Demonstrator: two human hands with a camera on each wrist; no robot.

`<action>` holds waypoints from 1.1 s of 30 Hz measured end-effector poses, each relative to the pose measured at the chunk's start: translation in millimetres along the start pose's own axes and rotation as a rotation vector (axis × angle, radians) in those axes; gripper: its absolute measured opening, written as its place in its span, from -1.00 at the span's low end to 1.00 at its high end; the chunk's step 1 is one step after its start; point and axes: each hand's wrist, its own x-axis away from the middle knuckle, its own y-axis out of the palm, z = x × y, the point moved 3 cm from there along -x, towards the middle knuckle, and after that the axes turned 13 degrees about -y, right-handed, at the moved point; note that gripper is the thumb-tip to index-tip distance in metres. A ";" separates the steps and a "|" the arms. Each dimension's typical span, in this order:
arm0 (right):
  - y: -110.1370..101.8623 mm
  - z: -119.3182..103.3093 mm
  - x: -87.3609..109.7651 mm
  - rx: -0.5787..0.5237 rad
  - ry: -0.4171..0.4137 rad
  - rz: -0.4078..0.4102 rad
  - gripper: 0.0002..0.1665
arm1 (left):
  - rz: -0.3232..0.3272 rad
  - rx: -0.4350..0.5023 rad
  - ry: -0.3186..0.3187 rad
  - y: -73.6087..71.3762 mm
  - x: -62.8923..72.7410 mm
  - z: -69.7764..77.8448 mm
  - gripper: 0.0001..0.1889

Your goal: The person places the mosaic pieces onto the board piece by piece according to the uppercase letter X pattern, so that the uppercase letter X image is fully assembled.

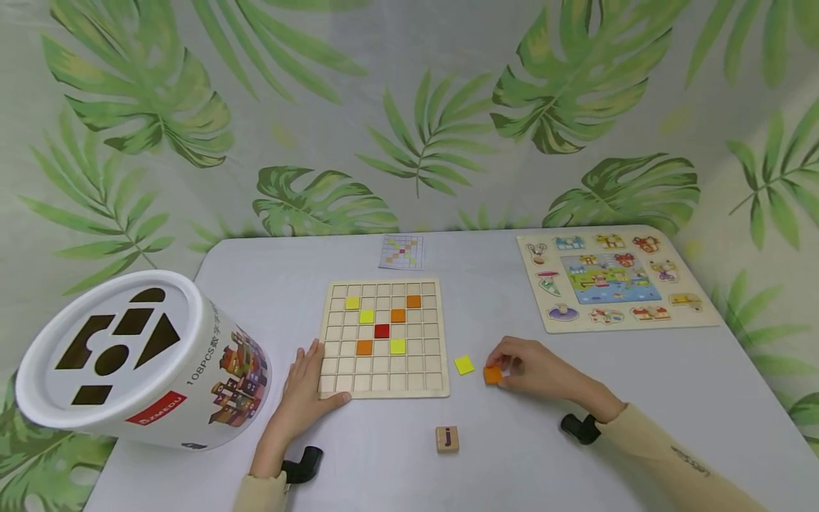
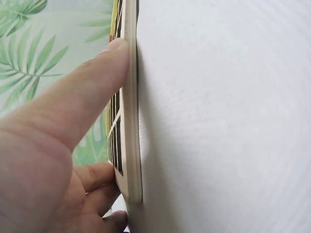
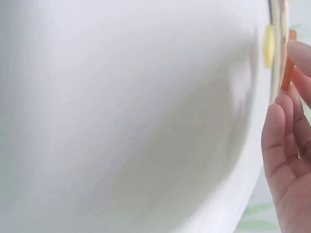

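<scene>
A square wooden grid board (image 1: pixel 416 384) lies on the table. In its cells are three yellow tiles, three orange tiles and one red tile (image 1: pixel 382 331), set along crossing diagonals. My left hand (image 1: pixel 303 391) rests at the board's near left corner, fingers along the left side and thumb (image 2: pixel 104 63) against the near edge. To the right of the board, my right hand (image 1: pixel 527 366) pinches an orange square tile (image 1: pixel 492 375) between thumb and fingers, tilted just off the table. A loose yellow tile (image 1: pixel 463 365) lies between that hand and the board.
Behind the board lies a small pattern card (image 1: pixel 402 252) showing a coloured grid. A wooden picture puzzle (image 1: pixel 550 313) occupies the back right. A large white bucket (image 1: pixel 211 341) with shaped holes in its lid stands at the left. Near the front sits a wooden letter block (image 1: pixel 447 439).
</scene>
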 end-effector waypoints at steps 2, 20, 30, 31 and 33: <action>2.6 -5.1 -13.2 -0.014 -0.020 0.009 -0.69 | -0.003 0.000 0.000 0.6 -0.5 -0.3 0.05; 62.2 -45.3 -145.5 -0.067 -0.135 -0.078 -0.76 | -0.007 0.002 -0.014 -0.2 0.5 0.6 0.05; 97.0 -65.6 -194.3 0.012 -0.179 -0.172 -0.80 | -0.026 -0.009 -0.012 -0.9 0.2 -1.4 0.06; 99.7 -66.2 -196.7 0.038 -0.183 -0.182 -0.80 | -0.026 -0.010 -0.011 -1.0 0.1 -1.6 0.06; 103.8 -68.6 -200.7 0.088 -0.191 -0.202 -0.81 | -0.026 -0.012 -0.013 -1.1 -0.3 -1.8 0.06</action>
